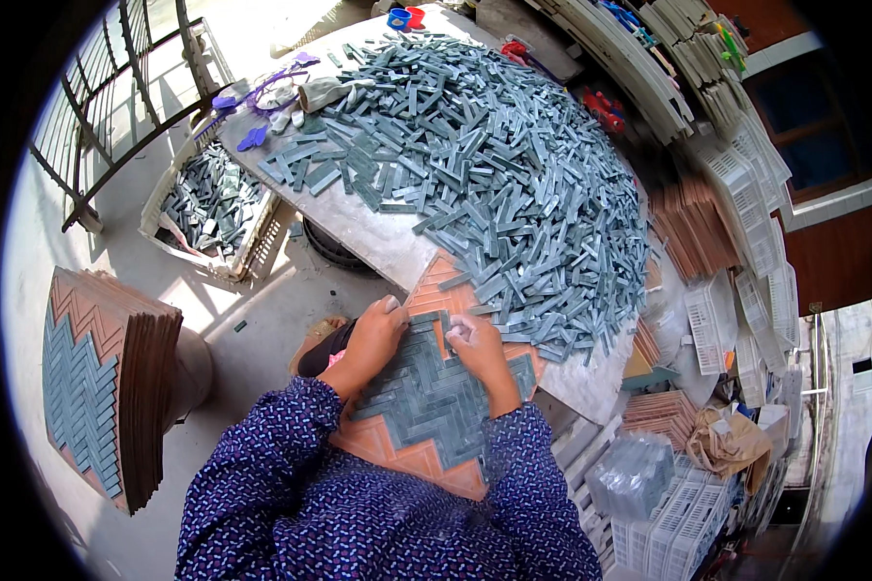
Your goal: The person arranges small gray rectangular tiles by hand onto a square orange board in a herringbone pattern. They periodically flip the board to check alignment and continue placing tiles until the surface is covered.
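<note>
An orange tray (381,436) with herringbone grooves lies tilted in front of me, its far end on the table edge. Grey-green stone strips (412,387) fill much of its middle in a zigzag pattern, with orange grooves bare around them. Over the tray's left edge my left hand (378,334) is closed, its fingers curled; what they hold, if anything, is hidden. My right hand (480,351) is above the tray's far part, fingers pinched at a dark stone strip (446,329) beside a bare orange groove. A big heap of loose stone strips (513,184) begins just past both hands.
The grey table (383,237) carries the heap. A cream crate (150,208) of strips stands left, near a tall stack of orange trays (145,387) topped by a filled one. White plastic baskets (712,324) and more orange trays (693,228) line the right. A metal railing (116,116) stands far left.
</note>
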Available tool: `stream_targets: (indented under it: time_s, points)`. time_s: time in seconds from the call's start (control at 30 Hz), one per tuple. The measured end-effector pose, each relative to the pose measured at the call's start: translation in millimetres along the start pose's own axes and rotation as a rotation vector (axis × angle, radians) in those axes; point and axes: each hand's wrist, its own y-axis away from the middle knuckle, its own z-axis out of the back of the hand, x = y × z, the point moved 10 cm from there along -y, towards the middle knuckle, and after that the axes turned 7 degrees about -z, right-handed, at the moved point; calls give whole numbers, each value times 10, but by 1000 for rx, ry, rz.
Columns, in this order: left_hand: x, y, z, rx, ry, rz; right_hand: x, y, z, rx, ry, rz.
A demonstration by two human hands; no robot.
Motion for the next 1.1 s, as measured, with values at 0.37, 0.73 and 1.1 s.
stream_targets:
  time_s: [0.37,0.73,1.1]
  points:
    - [-54,-40,29,24,11,11,114,105,-61,-125,213,52]
    - [-776,190,-513,482,-213,-261,44,-13,464,-457,142,117]
    - [-616,351,-684,613,-297,-249,-78,-287,751,-540,266,32]
